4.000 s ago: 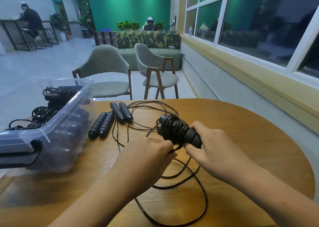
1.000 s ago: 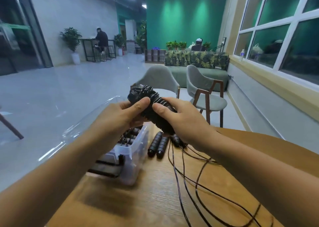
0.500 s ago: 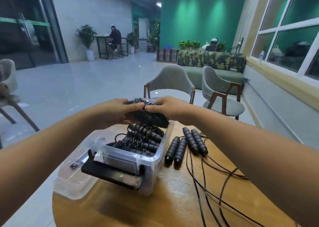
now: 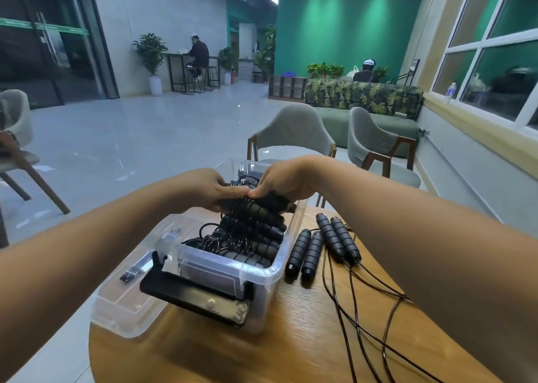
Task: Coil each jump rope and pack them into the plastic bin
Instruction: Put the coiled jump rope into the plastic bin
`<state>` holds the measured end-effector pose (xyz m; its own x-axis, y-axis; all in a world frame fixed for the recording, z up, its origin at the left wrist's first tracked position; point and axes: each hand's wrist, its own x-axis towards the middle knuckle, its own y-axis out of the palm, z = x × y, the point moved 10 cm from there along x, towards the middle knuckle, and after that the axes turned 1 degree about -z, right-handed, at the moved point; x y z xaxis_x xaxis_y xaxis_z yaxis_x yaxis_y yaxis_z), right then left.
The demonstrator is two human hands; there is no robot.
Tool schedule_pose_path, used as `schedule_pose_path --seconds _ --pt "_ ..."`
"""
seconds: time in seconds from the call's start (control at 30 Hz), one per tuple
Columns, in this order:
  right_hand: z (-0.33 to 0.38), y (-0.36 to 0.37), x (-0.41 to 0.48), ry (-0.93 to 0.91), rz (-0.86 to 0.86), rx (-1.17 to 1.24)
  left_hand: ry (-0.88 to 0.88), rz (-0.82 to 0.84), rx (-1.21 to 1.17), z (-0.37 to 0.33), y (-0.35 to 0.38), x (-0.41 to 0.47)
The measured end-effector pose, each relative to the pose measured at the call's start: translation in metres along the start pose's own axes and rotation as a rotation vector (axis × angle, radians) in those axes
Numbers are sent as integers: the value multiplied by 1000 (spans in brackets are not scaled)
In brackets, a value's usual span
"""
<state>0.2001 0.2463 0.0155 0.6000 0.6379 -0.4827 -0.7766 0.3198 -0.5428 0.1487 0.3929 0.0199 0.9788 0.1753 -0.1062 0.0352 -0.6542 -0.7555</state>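
Fingers [image 4: 234, 191]: curled on both hands, thumbs meeting tip to tip, pinching the coiled jump rope [image 4: 262, 206] from above, seen from the head view.
Left hand [image 4: 208, 189]: grips the bundle's left end, right over the bin.
Right hand [image 4: 283, 183]: clamps the right end, knuckles up.
Coiled jump rope: down at the mouth of the plastic bin [image 4: 292, 234], on top of the pile; whether it touches the pile is hard to tell, since the hands cover it.
Packed ropes [image 4: 241, 241]: black coils stacked inside the bin.
Plastic bin: clear, on the left part of the wooden table [image 4: 291, 344], black latch [image 4: 192, 292] facing the camera.
Lid [image 4: 116, 304]: clear, at the bin's left side, jutting past the table edge.
Loose handles [image 4: 304, 256]: two black pairs on the table just right of the bin.
Cords [image 4: 364, 312]: thin and black, trailing from the handles toward the camera.
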Motion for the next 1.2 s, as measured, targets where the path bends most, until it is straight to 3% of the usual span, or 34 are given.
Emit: schedule_pose_path --seconds 0.27,0.4,0.57,0.7,0.8,1.0,1.1,1.2 --pt "-6 2 13 93 -18 -140 44 9 397 -10 9 12" --pt "5 -17 12 42 -175 -584 97 -98 565 -26 8 11" --pt "21 -28 -8 -104 -419 -1041 131 -105 567 -47 18 7" --pt "17 -25 -20 -220 -542 -951 96 -90 732 -51 24 10" --pt "13 -24 -26 -236 -599 -887 108 -34 653 -48 36 15" --pt "2 -32 -39 -249 -665 -753 33 -100 479 -41 28 21" --pt "1 -38 -55 -318 -717 -674 57 -102 652 -44 24 12" --pt "-2 -46 -70 -368 -746 -587 75 -219 707 -56 16 5"
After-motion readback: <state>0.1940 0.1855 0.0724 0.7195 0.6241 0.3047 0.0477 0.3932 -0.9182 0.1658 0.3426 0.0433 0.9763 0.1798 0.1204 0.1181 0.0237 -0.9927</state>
